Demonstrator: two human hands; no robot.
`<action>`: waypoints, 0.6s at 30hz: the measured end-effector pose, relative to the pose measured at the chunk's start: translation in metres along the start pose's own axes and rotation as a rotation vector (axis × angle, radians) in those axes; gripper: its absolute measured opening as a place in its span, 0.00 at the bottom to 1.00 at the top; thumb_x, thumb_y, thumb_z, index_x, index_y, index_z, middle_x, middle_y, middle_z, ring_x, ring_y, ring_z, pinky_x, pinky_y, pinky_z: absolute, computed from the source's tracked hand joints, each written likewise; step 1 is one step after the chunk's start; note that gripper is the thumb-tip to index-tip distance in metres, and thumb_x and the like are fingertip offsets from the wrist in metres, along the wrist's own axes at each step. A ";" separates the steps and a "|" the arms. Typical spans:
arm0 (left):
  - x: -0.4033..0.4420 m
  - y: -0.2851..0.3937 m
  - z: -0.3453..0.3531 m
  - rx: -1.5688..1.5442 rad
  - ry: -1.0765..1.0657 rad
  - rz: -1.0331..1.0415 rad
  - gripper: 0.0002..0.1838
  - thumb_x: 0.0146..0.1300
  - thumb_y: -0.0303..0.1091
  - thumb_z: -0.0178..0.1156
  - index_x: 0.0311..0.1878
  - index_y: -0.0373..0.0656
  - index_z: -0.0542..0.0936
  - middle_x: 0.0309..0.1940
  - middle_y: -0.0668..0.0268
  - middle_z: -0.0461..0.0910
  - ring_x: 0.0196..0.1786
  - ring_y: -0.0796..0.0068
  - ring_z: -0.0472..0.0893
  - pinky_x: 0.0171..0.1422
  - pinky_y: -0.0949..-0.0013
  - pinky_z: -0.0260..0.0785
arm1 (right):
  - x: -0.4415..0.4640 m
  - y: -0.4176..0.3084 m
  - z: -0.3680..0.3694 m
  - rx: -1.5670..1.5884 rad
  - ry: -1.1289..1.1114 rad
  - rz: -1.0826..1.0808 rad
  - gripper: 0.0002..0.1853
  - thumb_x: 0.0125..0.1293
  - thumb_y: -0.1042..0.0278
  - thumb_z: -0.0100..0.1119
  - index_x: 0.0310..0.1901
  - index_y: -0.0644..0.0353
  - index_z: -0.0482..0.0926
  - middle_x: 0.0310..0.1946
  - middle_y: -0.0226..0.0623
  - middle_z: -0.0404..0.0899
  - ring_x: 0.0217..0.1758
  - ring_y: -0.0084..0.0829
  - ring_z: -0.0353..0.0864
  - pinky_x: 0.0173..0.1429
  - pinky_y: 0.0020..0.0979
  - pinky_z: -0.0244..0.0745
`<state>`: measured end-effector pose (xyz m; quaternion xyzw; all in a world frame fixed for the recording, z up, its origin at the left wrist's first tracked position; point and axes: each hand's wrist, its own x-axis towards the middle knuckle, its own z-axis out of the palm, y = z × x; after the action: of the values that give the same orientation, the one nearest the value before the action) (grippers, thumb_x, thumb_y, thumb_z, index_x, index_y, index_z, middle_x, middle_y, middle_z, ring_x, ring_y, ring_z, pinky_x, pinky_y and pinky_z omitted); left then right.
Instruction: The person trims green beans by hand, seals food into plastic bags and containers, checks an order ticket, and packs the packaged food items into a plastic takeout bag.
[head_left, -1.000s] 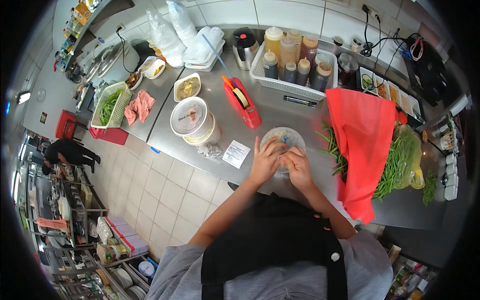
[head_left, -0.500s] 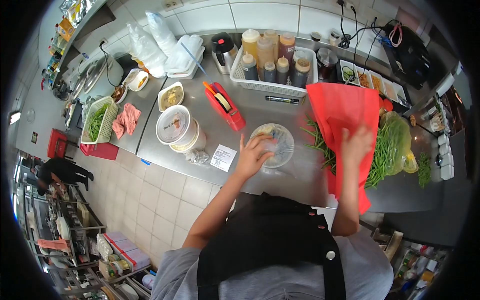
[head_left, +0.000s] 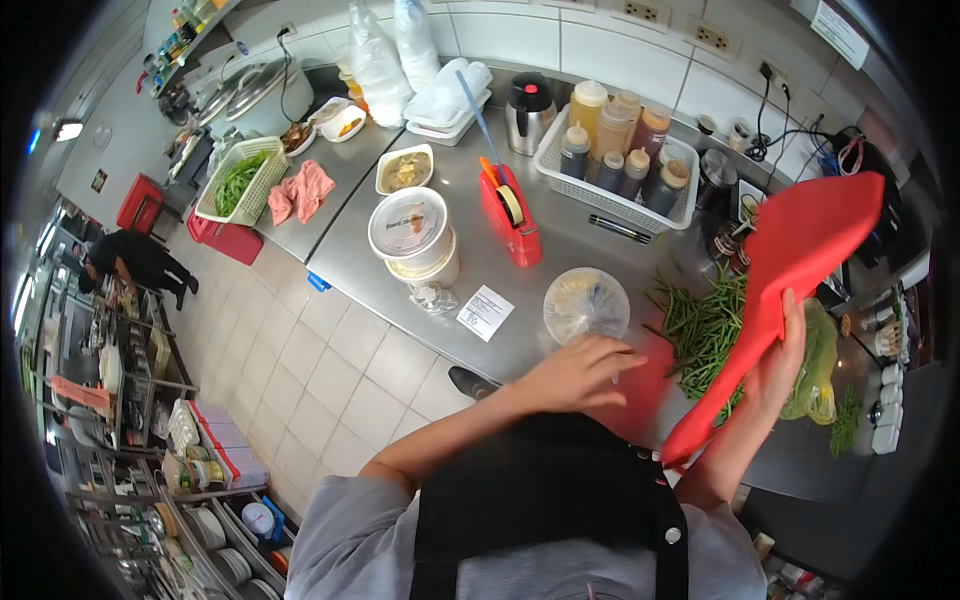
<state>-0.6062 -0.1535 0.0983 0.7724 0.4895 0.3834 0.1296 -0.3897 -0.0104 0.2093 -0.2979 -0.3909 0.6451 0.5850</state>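
My right hand point(head_left: 778, 355) grips a red bag point(head_left: 790, 250), which looks like cloth and is lifted at a slant over the counter. My left hand point(head_left: 578, 374) hovers at the counter's front edge with its fingers stretched out, holding nothing. Just beyond it sits a round bowl point(head_left: 586, 300) covered in clear plastic wrap; its pale contents are hard to make out. Long green beans point(head_left: 705, 325) lie in a loose heap left of the bag, partly hidden by it. Behind my right hand is a yellow-green plastic bag point(head_left: 815, 350).
Stacked lidded tubs point(head_left: 410, 228), a printed slip point(head_left: 486, 313) and a red tape dispenser point(head_left: 512, 220) stand left of the bowl. A white basket point(head_left: 560, 185) of sauce bottles and a marker point(head_left: 619, 229) are behind. Another person point(head_left: 140, 262) stands at far left.
My right hand has taken hold of the red bag and raised it off the beans, uncovering more of them. My left hand has come off the wrapped bowl toward me. The view has shifted.
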 end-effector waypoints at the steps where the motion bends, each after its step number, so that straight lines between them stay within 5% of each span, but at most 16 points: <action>1: 0.009 0.011 -0.002 -0.035 -0.018 0.022 0.31 0.58 0.40 0.64 0.63 0.41 0.67 0.60 0.55 0.68 0.64 0.56 0.68 0.69 0.55 0.57 | -0.001 0.011 0.013 0.086 0.054 0.059 0.14 0.69 0.62 0.55 0.52 0.56 0.73 0.40 0.31 0.79 0.40 0.22 0.80 0.42 0.25 0.75; 5: 0.012 0.012 0.003 -0.272 0.018 -0.026 0.45 0.57 0.46 0.65 0.72 0.39 0.53 0.70 0.51 0.54 0.73 0.56 0.56 0.76 0.55 0.47 | -0.024 0.045 0.092 -0.109 -0.020 -0.049 0.09 0.68 0.60 0.56 0.41 0.55 0.75 0.31 0.24 0.76 0.28 0.15 0.68 0.32 0.19 0.61; 11: -0.077 0.018 -0.040 -1.558 -0.070 -0.403 0.44 0.60 0.42 0.64 0.73 0.38 0.52 0.72 0.55 0.54 0.74 0.62 0.55 0.76 0.57 0.47 | -0.052 0.060 0.179 0.106 -0.227 -0.307 0.12 0.70 0.67 0.51 0.48 0.66 0.72 0.42 0.36 0.78 0.42 0.22 0.76 0.46 0.26 0.71; 13: -0.103 0.028 -0.057 -1.636 -0.011 -0.451 0.43 0.61 0.40 0.64 0.73 0.38 0.52 0.72 0.56 0.55 0.74 0.63 0.55 0.76 0.58 0.46 | -0.057 0.071 0.189 0.114 -0.400 -0.495 0.15 0.70 0.70 0.48 0.54 0.71 0.68 0.48 0.41 0.76 0.47 0.28 0.77 0.53 0.30 0.72; 18: -0.147 0.055 -0.097 -1.397 0.166 -0.422 0.40 0.63 0.35 0.62 0.73 0.38 0.53 0.71 0.59 0.58 0.73 0.68 0.57 0.75 0.60 0.48 | -0.078 0.091 0.234 0.300 -0.644 -0.536 0.16 0.69 0.72 0.45 0.54 0.72 0.70 0.51 0.46 0.76 0.50 0.37 0.78 0.55 0.32 0.73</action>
<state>-0.6735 -0.3230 0.1263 0.3673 0.2776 0.6301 0.6253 -0.6231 -0.1252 0.2472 0.1181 -0.5187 0.5801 0.6168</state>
